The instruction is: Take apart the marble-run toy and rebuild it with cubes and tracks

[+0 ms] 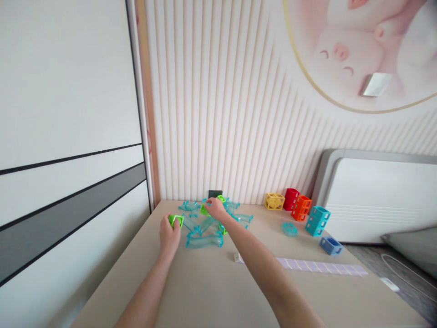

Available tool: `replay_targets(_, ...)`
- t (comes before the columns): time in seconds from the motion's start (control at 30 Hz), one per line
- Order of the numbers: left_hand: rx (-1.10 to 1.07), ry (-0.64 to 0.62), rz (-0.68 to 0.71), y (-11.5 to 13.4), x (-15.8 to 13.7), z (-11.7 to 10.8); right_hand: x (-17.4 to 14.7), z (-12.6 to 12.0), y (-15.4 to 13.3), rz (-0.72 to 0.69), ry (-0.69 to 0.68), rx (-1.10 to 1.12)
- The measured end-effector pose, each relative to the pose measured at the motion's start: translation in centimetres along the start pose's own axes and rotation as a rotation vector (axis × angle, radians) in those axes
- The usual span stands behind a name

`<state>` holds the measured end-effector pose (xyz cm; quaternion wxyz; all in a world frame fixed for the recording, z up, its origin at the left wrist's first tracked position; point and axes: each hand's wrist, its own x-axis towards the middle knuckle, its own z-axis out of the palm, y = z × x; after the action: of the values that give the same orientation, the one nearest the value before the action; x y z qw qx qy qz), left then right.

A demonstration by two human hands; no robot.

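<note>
My left hand (170,237) is closed around a bright green square plastic block (176,221), just left of a spread of translucent teal track pieces. My right hand (215,207) reaches over that spread, its fingers pinched at a second green block (204,210). Nearest me in the pile lies a curved teal track piece (205,241). More teal track pieces (244,218) are scattered to the right of my right hand. Another green block (221,198) shows just behind that hand, and one more is partly hidden under my right wrist.
Along the table's right side stand a yellow block frame (274,201), red blocks (291,199), orange blocks (301,208), a teal block stack (317,221) and a blue block (331,245). A teal ring-like piece (289,229) and a lilac strip (321,266) lie flat. A ribbed wall (211,114) rises behind.
</note>
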<state>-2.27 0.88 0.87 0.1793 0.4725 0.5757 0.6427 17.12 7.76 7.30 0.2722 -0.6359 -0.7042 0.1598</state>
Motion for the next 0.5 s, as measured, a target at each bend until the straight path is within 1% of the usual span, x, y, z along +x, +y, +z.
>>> replay_targets(0.1,0.171,-0.04,0.0,-0.6,0.1,-0.2,-0.8,-1.7,0.7,-0.064,0.051,-0.076)
replay_targets(0.2,0.341,-0.104,0.006,-1.1,-0.1,-0.3,-1.6,-5.0,3.0,-0.032,0.119,-0.178)
replay_targets(0.3,0.488,-0.158,0.007,-1.4,-0.3,-0.3,-3.1,-9.3,7.4,0.117,0.17,-0.317)
replay_targets(0.4,0.599,-0.194,0.009,-1.6,-0.4,-0.1,-5.1,-13.3,12.8,0.337,0.172,-0.458)
replay_targets(0.5,0.679,-0.217,0.02,-1.6,-0.6,0.1,-7.2,-15.8,17.6,0.528,0.122,-0.546)
